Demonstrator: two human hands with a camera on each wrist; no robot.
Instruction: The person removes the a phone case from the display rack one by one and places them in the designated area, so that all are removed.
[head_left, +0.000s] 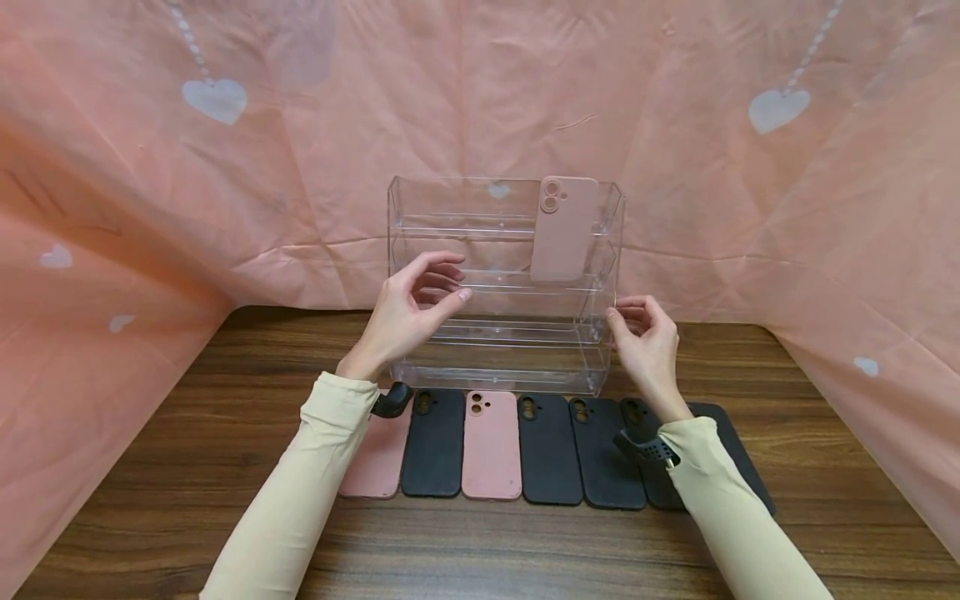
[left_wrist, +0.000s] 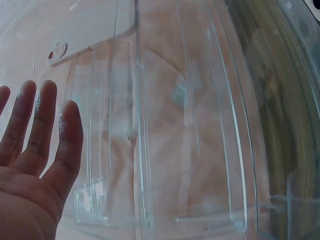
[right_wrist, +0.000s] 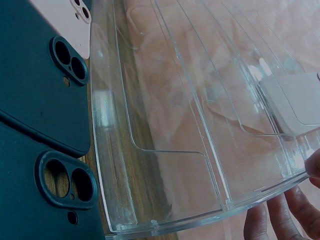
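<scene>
A clear tiered display rack (head_left: 495, 379) stands on the table, with one pink phone case (head_left: 564, 237) upright in an upper tier at its right. My left hand (head_left: 408, 308) hovers before the rack's left part, fingers loosely bent and holding nothing; the left wrist view shows its fingers (left_wrist: 69, 135) spread apart. With thumb and fingers, my right hand (head_left: 647, 346) grips the rack's right side edge. In the right wrist view its fingers (right_wrist: 280, 215) lie along the outside of the clear side panel, while the thumb is partly cut off.
A row of phone cases lies in front of the rack: pink ones (head_left: 491, 446) and several black ones (head_left: 551, 450). My forearms cover parts of the outer cases. Pink cloth (head_left: 465, 92) with white hearts encloses the wooden table (head_left: 420, 550) at the back and sides.
</scene>
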